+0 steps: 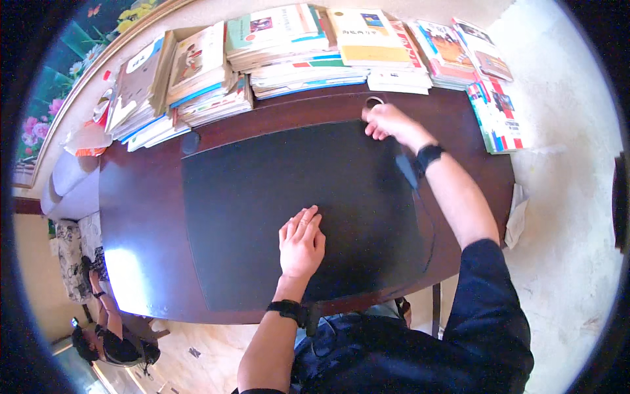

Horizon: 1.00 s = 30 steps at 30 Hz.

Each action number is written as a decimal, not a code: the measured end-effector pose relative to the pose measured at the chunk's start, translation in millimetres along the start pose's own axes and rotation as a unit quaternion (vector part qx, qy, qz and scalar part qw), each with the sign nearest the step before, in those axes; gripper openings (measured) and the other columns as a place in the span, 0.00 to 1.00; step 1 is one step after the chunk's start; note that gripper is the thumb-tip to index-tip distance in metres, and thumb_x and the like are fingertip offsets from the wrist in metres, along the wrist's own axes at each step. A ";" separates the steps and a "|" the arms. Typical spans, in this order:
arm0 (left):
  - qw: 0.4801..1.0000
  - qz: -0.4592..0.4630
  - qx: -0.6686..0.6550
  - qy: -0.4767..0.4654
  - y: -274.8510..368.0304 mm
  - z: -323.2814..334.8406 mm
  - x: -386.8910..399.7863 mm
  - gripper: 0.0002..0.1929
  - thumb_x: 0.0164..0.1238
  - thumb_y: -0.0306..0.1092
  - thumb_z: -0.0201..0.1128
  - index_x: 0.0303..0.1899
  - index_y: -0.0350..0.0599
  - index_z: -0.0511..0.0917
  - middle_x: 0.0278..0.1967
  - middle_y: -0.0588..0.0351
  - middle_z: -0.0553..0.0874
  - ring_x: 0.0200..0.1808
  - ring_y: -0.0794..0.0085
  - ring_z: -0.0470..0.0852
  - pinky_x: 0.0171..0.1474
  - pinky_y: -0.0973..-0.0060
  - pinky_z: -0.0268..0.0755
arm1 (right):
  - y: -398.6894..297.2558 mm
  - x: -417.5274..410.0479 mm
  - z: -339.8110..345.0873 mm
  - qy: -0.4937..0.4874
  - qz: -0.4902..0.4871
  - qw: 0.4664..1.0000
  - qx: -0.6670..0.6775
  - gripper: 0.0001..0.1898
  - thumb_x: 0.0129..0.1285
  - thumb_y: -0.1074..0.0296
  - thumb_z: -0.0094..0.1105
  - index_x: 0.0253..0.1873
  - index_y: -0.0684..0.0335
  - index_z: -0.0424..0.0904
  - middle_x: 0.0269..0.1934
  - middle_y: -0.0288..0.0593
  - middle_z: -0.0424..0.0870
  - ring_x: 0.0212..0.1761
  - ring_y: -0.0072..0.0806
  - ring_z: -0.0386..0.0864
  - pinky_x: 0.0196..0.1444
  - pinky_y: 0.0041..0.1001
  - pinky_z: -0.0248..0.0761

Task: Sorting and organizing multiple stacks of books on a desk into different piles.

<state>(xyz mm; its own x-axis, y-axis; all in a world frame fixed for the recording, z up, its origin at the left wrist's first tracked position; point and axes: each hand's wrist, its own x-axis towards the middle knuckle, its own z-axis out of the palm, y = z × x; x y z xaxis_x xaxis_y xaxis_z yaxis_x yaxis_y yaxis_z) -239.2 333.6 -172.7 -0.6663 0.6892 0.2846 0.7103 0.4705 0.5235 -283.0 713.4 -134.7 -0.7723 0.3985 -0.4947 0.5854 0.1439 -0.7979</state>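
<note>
My left hand (301, 244) rests with its palm down on a black desk mat (246, 187), its fingers extended and holding nothing. Near the mat's far right corner, my right hand (386, 120) has its fingers curled around a small ring-shaped object (374, 102), perhaps a roll of tape; only its rim shows above the fingers. Both wrists wear black bands. A dark, flat device with a cable (406, 170) lies beside the right wristband, partly hidden by it.
Stacks of books (300, 69) line the far edge of the dark wooden desk (142, 197). More booklets (499, 115) lie at the far right. A dark round disc (190, 143) sits by the mat's far left corner. Another person (115, 340) sits at the lower left.
</note>
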 end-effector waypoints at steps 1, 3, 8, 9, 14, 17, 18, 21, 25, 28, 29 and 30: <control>1.000 0.003 0.011 0.006 0.7 -3.1 0.0 0.15 0.64 0.27 0.62 0.52 0.45 0.83 0.61 0.58 0.84 0.64 0.61 0.80 0.66 0.57 0.68 | 17.6 -10.5 11.9 0.022 -0.064 0.993 -0.094 0.14 0.72 0.55 0.61 0.40 0.61 0.77 0.27 0.43 0.85 0.24 0.24 0.83 0.23 0.23 0.73; 1.000 0.001 0.024 0.012 0.6 -4.1 0.7 0.15 0.63 0.27 0.62 0.51 0.44 0.83 0.61 0.58 0.84 0.64 0.62 0.80 0.67 0.57 0.68 | 36.2 -50.0 11.1 0.020 -0.052 0.996 -0.070 0.10 0.69 0.63 0.64 0.38 0.62 0.78 0.28 0.41 0.85 0.23 0.23 0.80 0.22 0.24 0.72; 1.000 0.002 0.013 0.008 7.1 -6.7 4.6 0.13 0.65 0.26 0.61 0.51 0.44 0.83 0.61 0.57 0.84 0.65 0.61 0.79 0.67 0.57 0.68 | 114.4 -133.5 -89.7 0.131 0.059 0.988 0.050 0.09 0.70 0.62 0.63 0.43 0.62 0.81 0.29 0.40 0.85 0.24 0.24 0.82 0.25 0.24 0.77; 1.000 -0.003 0.019 0.004 5.9 -7.4 4.1 0.13 0.65 0.26 0.60 0.50 0.43 0.84 0.61 0.57 0.84 0.65 0.61 0.79 0.67 0.57 0.68 | 131.1 -147.0 -109.7 0.195 0.100 0.973 0.066 0.10 0.70 0.61 0.63 0.44 0.62 0.79 0.30 0.41 0.85 0.24 0.25 0.82 0.25 0.24 0.78; 1.000 0.001 0.029 -0.002 11.2 -0.6 5.7 0.13 0.66 0.26 0.60 0.50 0.43 0.84 0.61 0.57 0.84 0.64 0.60 0.80 0.67 0.56 0.68 | 256.2 -217.6 -232.3 0.388 0.002 0.786 0.481 0.25 0.70 0.58 0.61 0.63 0.67 0.67 0.61 0.53 0.77 0.62 0.46 0.79 0.68 0.42 0.74; 0.999 0.007 0.037 -0.005 11.6 0.2 3.7 0.13 0.66 0.25 0.60 0.50 0.42 0.84 0.61 0.57 0.84 0.64 0.58 0.80 0.67 0.55 0.68 | 280.5 -221.0 -270.7 0.446 0.010 0.714 0.540 0.40 0.71 0.47 0.60 0.75 0.68 0.57 0.71 0.51 0.70 0.70 0.41 0.73 0.72 0.40 0.68; 0.999 -0.003 0.040 -0.009 8.9 -0.6 2.0 0.13 0.66 0.25 0.60 0.50 0.42 0.84 0.61 0.57 0.84 0.64 0.58 0.80 0.67 0.55 0.68 | 278.9 -213.7 -274.2 0.447 0.009 0.713 0.540 0.42 0.70 0.44 0.60 0.77 0.68 0.54 0.72 0.51 0.69 0.72 0.40 0.71 0.73 0.40 0.67; 0.999 -0.008 0.050 -0.010 8.0 -1.3 2.7 0.13 0.66 0.25 0.60 0.50 0.42 0.84 0.60 0.56 0.85 0.63 0.56 0.80 0.67 0.55 0.69 | 260.0 -196.8 -292.4 0.472 0.006 0.709 0.525 0.51 0.66 0.33 0.58 0.80 0.66 0.49 0.78 0.47 0.60 0.80 0.37 0.58 0.79 0.40 0.52; 0.998 -0.007 0.067 -0.014 11.1 -4.4 5.9 0.13 0.65 0.25 0.61 0.49 0.41 0.84 0.60 0.54 0.85 0.63 0.56 0.81 0.67 0.54 0.69 | 232.3 -168.1 -304.2 0.464 -0.030 0.733 0.497 0.59 0.60 0.25 0.56 0.82 0.65 0.44 0.83 0.44 0.49 0.85 0.35 0.44 0.81 0.39 0.33; 0.998 -0.013 0.051 -0.033 12.6 -0.3 6.2 0.13 0.64 0.25 0.61 0.50 0.42 0.84 0.59 0.54 0.85 0.63 0.57 0.81 0.67 0.54 0.69 | 261.4 -138.1 -332.8 0.523 -0.062 0.691 0.495 0.53 0.62 0.28 0.55 0.80 0.64 0.51 0.78 0.47 0.56 0.81 0.35 0.52 0.79 0.38 0.38; 0.998 -0.015 0.051 -0.030 12.8 2.0 6.4 0.13 0.64 0.25 0.61 0.50 0.42 0.84 0.59 0.54 0.85 0.63 0.57 0.81 0.67 0.54 0.69 | 271.0 -136.2 -346.1 0.541 -0.064 0.686 0.482 0.46 0.62 0.28 0.56 0.73 0.62 0.65 0.71 0.46 0.67 0.73 0.35 0.63 0.76 0.38 0.47; 0.998 -0.012 0.049 -0.032 13.5 2.3 5.2 0.13 0.64 0.25 0.61 0.49 0.42 0.84 0.59 0.55 0.85 0.63 0.58 0.81 0.67 0.54 0.69 | 268.3 -134.2 -349.8 0.534 -0.067 0.685 0.491 0.41 0.63 0.28 0.56 0.67 0.59 0.70 0.66 0.42 0.73 0.68 0.32 0.67 0.73 0.38 0.51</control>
<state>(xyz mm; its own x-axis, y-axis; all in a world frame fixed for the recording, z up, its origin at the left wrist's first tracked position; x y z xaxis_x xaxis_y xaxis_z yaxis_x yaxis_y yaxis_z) -232.6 344.8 -166.0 -0.6699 0.7091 0.2198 0.7153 0.5372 0.4469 64.0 1015.4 -161.9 0.1257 0.9522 -0.2783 -0.3267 -0.2252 -0.9179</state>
